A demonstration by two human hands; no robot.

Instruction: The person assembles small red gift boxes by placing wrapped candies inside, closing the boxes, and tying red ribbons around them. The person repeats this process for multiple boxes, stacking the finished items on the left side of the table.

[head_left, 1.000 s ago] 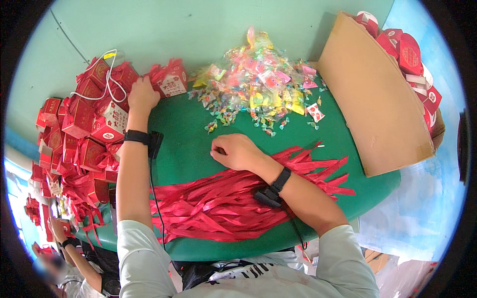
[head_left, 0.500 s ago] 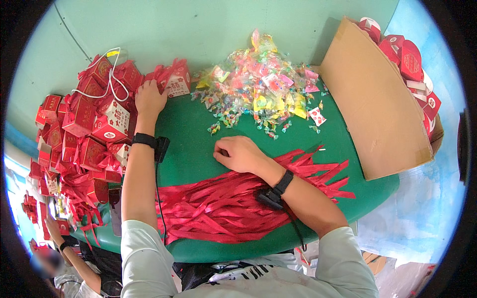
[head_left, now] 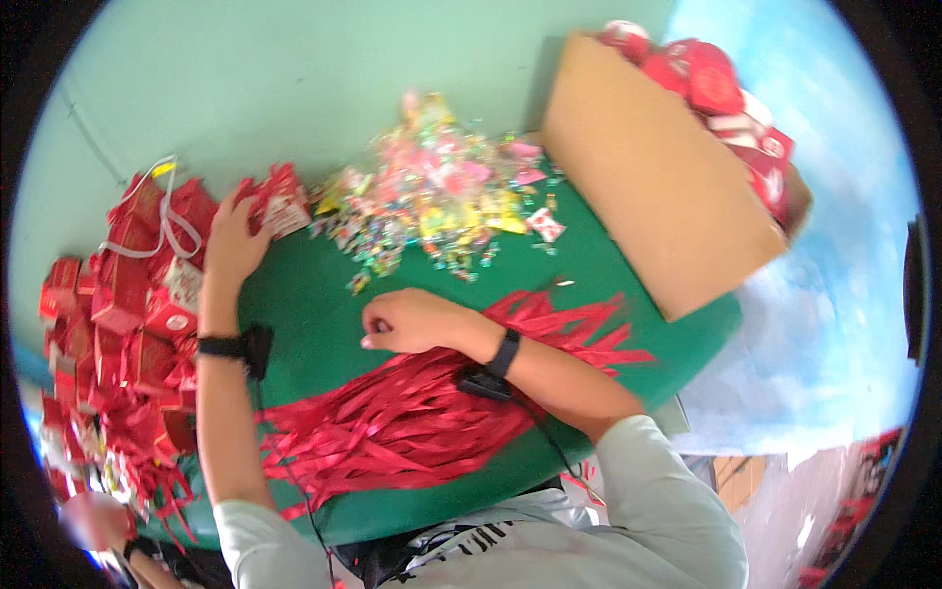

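Observation:
My left hand (head_left: 235,240) reaches to the back left of the green table, fingers stretched and thumb apart. Its fingertips are at the red boxes, beside a red-and-white gift box (head_left: 287,208) with red ribbon on top; blur hides whether they touch it. Over the middle of the table hovers or rests my right hand (head_left: 417,322), its fingers curled into a loose fist with nothing visible inside. Under its wrist and forearm lies a broad bundle of red ribbons (head_left: 412,432). A heap of wrapped candies (head_left: 432,191) sits behind the hand.
Red gift boxes (head_left: 123,294) are stacked along the left, with a white cord (head_left: 177,221) over them. At right stands a cardboard box (head_left: 653,177) holding more red boxes (head_left: 711,79). A wall closes off the back. Another person's arm (head_left: 147,564) shows at lower left.
The whole view has shifted, so table and things appear farther left, and the picture is blurrier. Relative to the boxes and ribbons, both my hands have stayed nearly in place.

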